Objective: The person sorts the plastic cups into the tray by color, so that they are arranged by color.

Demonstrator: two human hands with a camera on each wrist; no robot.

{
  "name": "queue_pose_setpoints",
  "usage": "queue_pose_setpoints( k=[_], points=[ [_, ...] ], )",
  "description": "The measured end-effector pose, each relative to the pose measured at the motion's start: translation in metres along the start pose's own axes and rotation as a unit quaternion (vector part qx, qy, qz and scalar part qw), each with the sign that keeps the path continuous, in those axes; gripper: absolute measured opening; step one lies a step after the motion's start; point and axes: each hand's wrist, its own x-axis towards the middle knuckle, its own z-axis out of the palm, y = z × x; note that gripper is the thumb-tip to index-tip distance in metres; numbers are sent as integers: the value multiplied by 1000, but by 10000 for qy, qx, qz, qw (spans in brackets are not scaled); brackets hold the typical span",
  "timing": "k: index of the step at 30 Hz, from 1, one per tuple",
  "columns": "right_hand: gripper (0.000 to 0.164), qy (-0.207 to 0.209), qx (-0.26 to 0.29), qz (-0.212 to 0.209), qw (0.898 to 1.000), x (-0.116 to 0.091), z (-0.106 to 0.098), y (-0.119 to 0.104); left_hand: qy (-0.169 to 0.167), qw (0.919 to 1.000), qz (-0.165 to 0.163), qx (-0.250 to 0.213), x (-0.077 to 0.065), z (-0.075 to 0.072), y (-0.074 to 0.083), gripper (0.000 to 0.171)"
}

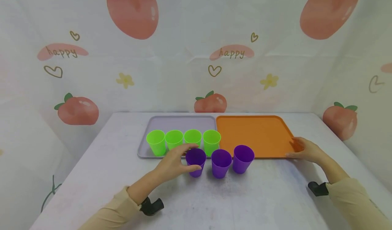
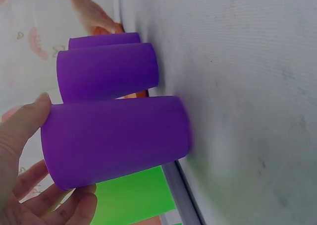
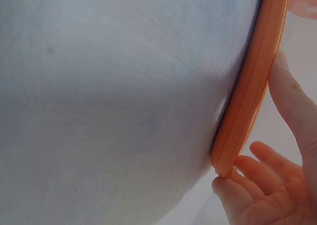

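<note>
Three purple cups stand upright in front of the trays. My left hand (image 1: pixel 174 162) is around the leftmost purple cup (image 2: pixel 119 140), thumb at its near side by the rim and fingers on the far side. The middle purple cup (image 1: pixel 220 165) and the right purple cup (image 1: pixel 243 160) stand to its right. My right hand (image 1: pixel 307 150) holds the near right corner of the orange tray (image 1: pixel 254 134). In the right wrist view its thumb lies along the tray's edge (image 3: pixel 247 96), with the fingers bent at the corner.
To the left of the orange tray lies a grey tray (image 1: pixel 183 120), their sides meeting. Several green cups (image 1: pixel 157 145) stand in a row along its near part. A patterned cloth (image 1: pixel 183 53) hangs behind the white table (image 1: pixel 245 202).
</note>
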Motion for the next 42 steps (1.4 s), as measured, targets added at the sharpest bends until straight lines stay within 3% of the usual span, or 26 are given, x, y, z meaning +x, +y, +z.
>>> queue_pose_setpoints(
  k=[13,22,33,42],
  points=[
    [101,37,-30,2,10000,-2,0,-1,115,9998,173,-15,3,-8,10,60],
    [100,24,-41,45,10000,-3,0,0,292,9979,576,-51,13,-19,23,57],
    [100,-40,-2,94,9999,-3,-2,-2,809,9906,1062,313,36,-43,48,60],
    [101,-14,-17,80,10000,-1,-2,-2,846,9902,1093,213,63,-43,59,55]
  ],
)
